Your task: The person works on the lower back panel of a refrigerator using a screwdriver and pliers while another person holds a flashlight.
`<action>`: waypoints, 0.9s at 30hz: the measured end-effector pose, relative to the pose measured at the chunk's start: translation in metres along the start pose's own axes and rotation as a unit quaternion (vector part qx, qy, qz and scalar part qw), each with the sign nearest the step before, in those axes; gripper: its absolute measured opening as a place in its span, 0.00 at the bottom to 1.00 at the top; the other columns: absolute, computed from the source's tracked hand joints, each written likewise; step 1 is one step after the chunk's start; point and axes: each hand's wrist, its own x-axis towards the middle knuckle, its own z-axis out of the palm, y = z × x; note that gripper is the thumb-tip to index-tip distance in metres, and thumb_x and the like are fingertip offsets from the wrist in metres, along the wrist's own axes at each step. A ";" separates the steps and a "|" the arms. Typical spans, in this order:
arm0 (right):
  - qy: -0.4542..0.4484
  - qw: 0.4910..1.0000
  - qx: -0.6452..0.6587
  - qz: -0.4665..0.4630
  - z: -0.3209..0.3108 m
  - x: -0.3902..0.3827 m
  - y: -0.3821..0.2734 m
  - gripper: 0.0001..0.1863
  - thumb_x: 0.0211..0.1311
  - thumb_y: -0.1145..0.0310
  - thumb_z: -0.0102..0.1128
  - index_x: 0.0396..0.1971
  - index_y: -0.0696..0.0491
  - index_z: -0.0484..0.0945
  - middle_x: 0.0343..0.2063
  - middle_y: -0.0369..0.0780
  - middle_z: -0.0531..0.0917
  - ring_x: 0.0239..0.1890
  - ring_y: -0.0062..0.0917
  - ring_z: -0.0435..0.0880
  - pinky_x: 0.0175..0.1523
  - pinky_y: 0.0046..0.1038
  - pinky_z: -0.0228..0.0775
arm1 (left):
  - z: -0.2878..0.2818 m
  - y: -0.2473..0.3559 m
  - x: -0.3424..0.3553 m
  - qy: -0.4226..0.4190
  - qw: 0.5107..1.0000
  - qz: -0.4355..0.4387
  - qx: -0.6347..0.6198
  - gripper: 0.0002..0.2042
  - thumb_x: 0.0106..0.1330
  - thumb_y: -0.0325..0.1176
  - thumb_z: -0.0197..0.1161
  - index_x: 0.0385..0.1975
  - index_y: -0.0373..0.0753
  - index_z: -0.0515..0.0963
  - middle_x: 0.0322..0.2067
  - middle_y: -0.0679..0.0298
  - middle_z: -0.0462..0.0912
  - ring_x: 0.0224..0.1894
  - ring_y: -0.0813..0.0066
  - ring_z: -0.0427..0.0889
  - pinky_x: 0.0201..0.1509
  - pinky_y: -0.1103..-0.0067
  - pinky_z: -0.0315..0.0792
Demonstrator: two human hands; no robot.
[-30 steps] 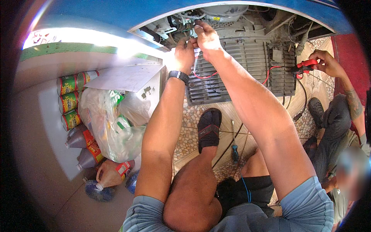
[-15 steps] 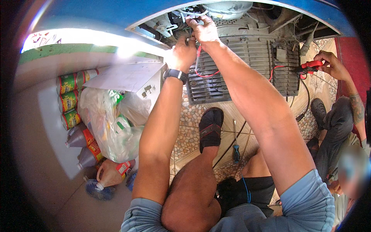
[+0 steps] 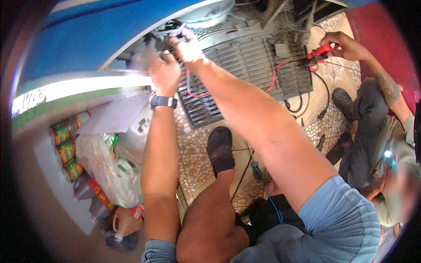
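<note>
Both my arms reach up to the opening in the blue cabinet [image 3: 109, 37], beside a pale rounded housing [image 3: 208, 15]. My right hand [image 3: 188, 49] has its fingers bent and closed among small wires; what they pinch is too small to make out. Close to its left, my left hand [image 3: 164, 74], below a dark wristwatch [image 3: 163, 101], has its thumb up and its other fingers smeared by motion. A thin red lead [image 3: 197, 94] hangs below my right hand over a dark ribbed panel [image 3: 206, 111].
At the right, another person's hand [image 3: 342, 46] holds a red clamp [image 3: 320, 51] beside the ribbed panel. A blue-handled screwdriver [image 3: 256, 171] lies on the tiled floor near my shoe [image 3: 220, 151]. To the left are cans [image 3: 66, 151], bottles [image 3: 127, 219] and a clear plastic bag [image 3: 109, 171].
The view has shifted, so the scene sits further left and is tilted. My left hand has moved slightly apart from my right, its fingers now blurred. My right hand stays at the wires.
</note>
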 end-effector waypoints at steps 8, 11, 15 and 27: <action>0.065 0.995 -0.081 0.011 -0.015 0.008 0.008 0.07 0.55 0.70 0.65 0.34 0.52 0.78 0.36 0.40 0.80 0.40 0.26 0.79 0.45 0.28 0.74 | 0.012 0.028 0.021 -0.113 0.986 -0.093 0.081 0.21 0.68 0.41 0.52 0.56 0.38 0.74 0.48 0.42 0.80 0.50 0.41 0.79 0.53 0.58 0.72; 0.054 0.983 -0.172 -0.025 -0.004 -0.005 0.001 0.10 0.55 0.66 0.65 0.33 0.57 0.79 0.41 0.44 0.75 0.48 0.34 0.75 0.54 0.33 0.69 | 0.003 0.013 0.021 -0.106 0.975 -0.057 0.185 0.22 0.67 0.43 0.51 0.58 0.42 0.73 0.41 0.42 0.83 0.42 0.39 0.82 0.48 0.55 0.75; 0.079 0.983 -0.167 -0.006 0.008 -0.008 0.003 0.11 0.56 0.66 0.67 0.33 0.56 0.78 0.42 0.43 0.76 0.45 0.31 0.77 0.52 0.34 0.70 | -0.013 0.015 0.028 -0.147 0.950 -0.023 0.276 0.19 0.67 0.41 0.53 0.56 0.45 0.72 0.39 0.45 0.84 0.40 0.42 0.84 0.44 0.54 0.76; -0.016 0.993 0.071 0.098 0.010 -0.004 0.010 0.09 0.62 0.64 0.67 0.29 0.47 0.74 0.23 0.30 0.75 0.24 0.18 0.73 0.31 0.25 0.68 | -0.023 -0.022 0.031 -0.076 0.983 -0.024 0.165 0.19 0.65 0.42 0.53 0.51 0.40 0.78 0.37 0.41 0.83 0.42 0.42 0.82 0.46 0.57 0.75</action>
